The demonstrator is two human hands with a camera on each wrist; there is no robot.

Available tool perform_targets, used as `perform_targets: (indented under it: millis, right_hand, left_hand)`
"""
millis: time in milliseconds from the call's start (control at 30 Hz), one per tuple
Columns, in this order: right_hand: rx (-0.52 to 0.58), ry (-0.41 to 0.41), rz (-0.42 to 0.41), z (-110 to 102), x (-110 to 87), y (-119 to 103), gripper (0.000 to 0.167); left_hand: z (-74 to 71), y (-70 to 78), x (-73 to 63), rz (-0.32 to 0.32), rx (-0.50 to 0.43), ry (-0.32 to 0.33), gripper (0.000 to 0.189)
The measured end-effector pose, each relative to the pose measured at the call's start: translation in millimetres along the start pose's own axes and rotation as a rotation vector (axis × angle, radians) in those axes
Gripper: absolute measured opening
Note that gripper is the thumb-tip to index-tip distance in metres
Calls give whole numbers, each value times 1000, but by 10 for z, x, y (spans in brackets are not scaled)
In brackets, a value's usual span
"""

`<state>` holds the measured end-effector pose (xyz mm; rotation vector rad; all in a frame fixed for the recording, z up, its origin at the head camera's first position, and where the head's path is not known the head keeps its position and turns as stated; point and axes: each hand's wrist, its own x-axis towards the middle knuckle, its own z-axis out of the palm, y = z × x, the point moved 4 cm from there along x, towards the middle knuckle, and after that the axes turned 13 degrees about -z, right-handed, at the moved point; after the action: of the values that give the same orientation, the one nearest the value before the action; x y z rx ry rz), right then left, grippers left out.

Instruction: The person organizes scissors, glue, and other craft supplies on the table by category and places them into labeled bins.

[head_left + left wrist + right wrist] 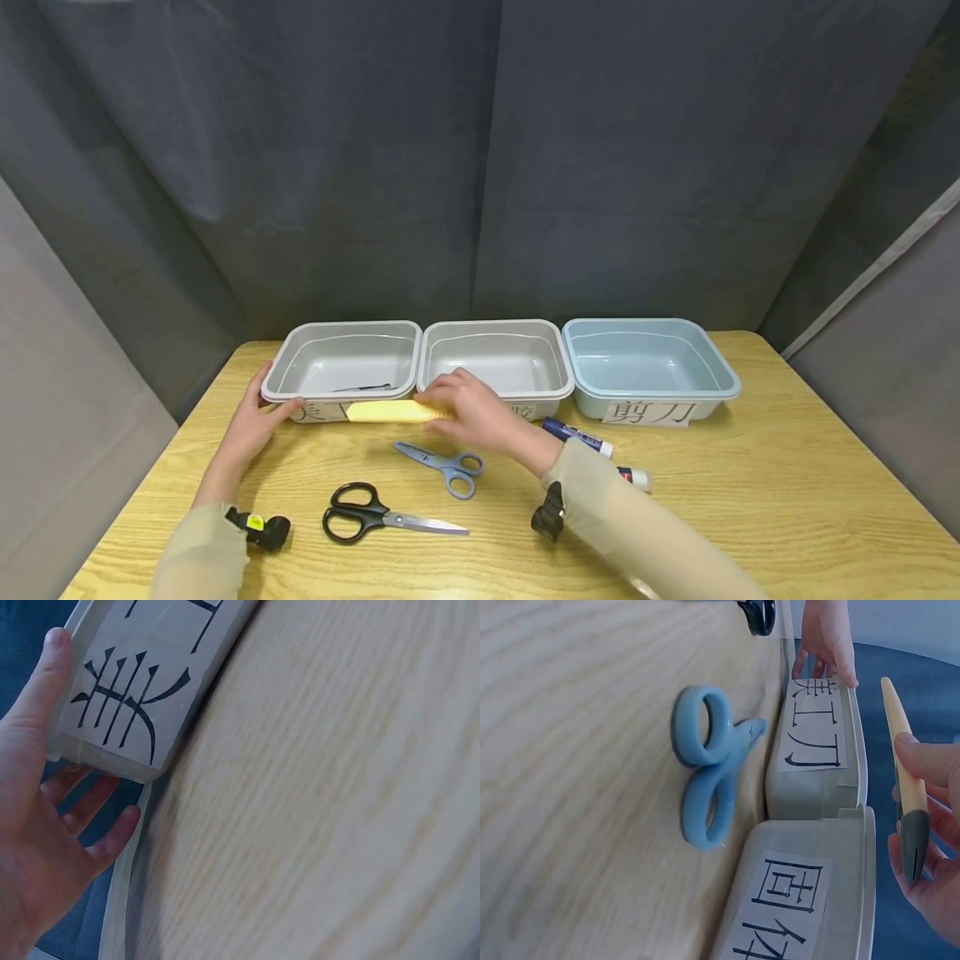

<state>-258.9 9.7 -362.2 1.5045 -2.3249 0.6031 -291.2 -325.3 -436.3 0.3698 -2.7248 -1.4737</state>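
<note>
My right hand (pixel 476 412) holds a yellow utility knife (pixel 390 411), its dark grey end (pixel 914 844) showing in the right wrist view. The knife is in front of the left grey bin (pixel 341 326), overlapping that bin's paper label. At this bin's left front corner, my left hand (pixel 251 421) grips it, thumb along the front and fingers at the side. A slim dark cutter (pixel 367 387) lies inside, near the front wall. Below my right hand, blue scissors (pixel 442 463) lie on the table, with black-handled scissors (pixel 375 515) closer to me.
A middle grey bin (pixel 495 324) and a light blue bin (pixel 652 323) continue the row, both with paper labels in front. Two glue sticks, one blue (pixel 577 437) and one white-capped (pixel 637 478), lie by my right forearm. A dark curtain (pixel 480 167) hangs behind the wooden table (pixel 780 492).
</note>
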Motion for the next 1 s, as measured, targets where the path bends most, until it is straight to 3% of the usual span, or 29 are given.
perform_targets:
  millis: [367,767,1000]
  right_hand:
    - [-30,15,12,20,113,115,37]
    - [5,6,97,22,260,191,37]
    - [5,13,93,39,373,233,35]
  left_hand:
    - [2,-9,6,-7,-12,3,93]
    - [8,9,-4,-2,-2,12,93]
    - [8,-5,1,-8,-4,7,94]
